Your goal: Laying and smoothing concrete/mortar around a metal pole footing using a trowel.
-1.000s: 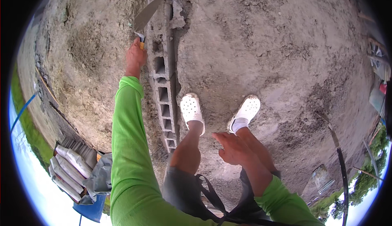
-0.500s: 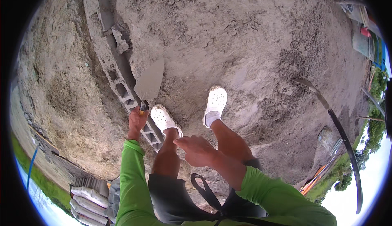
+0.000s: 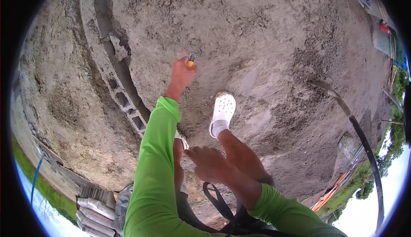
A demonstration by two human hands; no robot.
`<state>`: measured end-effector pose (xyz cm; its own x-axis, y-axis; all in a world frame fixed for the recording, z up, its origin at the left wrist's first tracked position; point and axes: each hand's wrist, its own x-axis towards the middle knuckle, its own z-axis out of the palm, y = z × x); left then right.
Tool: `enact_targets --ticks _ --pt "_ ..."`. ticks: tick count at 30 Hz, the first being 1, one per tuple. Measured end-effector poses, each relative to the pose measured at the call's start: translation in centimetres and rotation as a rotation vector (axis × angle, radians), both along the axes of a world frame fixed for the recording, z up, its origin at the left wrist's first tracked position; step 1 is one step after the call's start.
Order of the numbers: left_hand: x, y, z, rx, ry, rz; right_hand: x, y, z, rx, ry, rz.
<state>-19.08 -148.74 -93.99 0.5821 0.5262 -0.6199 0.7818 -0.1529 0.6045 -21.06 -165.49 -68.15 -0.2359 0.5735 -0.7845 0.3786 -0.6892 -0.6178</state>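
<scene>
From where I stand, the person's left hand (image 3: 183, 75) is out ahead, wrapped firmly round the yellow-and-black handle of a trowel (image 3: 191, 61). The trowel is held over the bare, rough ground (image 3: 265, 57), to the right of a row of hollow concrete blocks (image 3: 99, 53); its blade is hard to make out against the grey soil, so I can't tell whether it touches down. The right hand (image 3: 209, 165) hangs much closer to the body, palm down and open, its fingers loosely bent, its fingertips seen just beside the left shin. Both arms wear bright green sleeves (image 3: 156, 160), and the left one partly covers the left shoe. The right shoe (image 3: 224, 107), white with holes across the top, stands flat on the dirt between the trowel and the right hand. A broken chunk (image 3: 117, 46) lies beside the block row, farther out. Away to the right rests a long black-handled tool (image 3: 364, 138), and down at the left are stacked pale sacks (image 3: 96, 213), near a blue rod (image 3: 36, 177).
</scene>
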Motion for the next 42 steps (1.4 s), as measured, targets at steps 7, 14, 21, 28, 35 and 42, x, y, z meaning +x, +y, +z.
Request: enact_targets --ticks 7,14,21,28,35,42 --pt "-10.6 -1.2 2.7 -0.086 -0.216 0.289 -2.6 0.3 -0.3 -0.031 0.057 -0.025" --pt "-26.2 0.1 9.8 0.005 0.082 0.511 -5.1 0.6 -1.0 -0.007 0.086 0.064" --pt "-34.6 2.8 8.4 0.475 0.533 0.457 -7.3 1.2 -1.4 -0.036 0.078 0.152" --pt "-40.5 -1.8 10.0 0.374 0.751 0.346 -8.1 0.7 -0.8 -0.001 -0.004 0.148" --pt "-41.5 -2.2 19.9 0.238 0.435 0.198 -11.1 -3.3 3.3 0.091 -0.077 0.206" --pt "-26.0 -3.6 8.5 -0.047 0.325 -0.155 -9.5 -8.4 2.3 0.18 0.001 0.035"
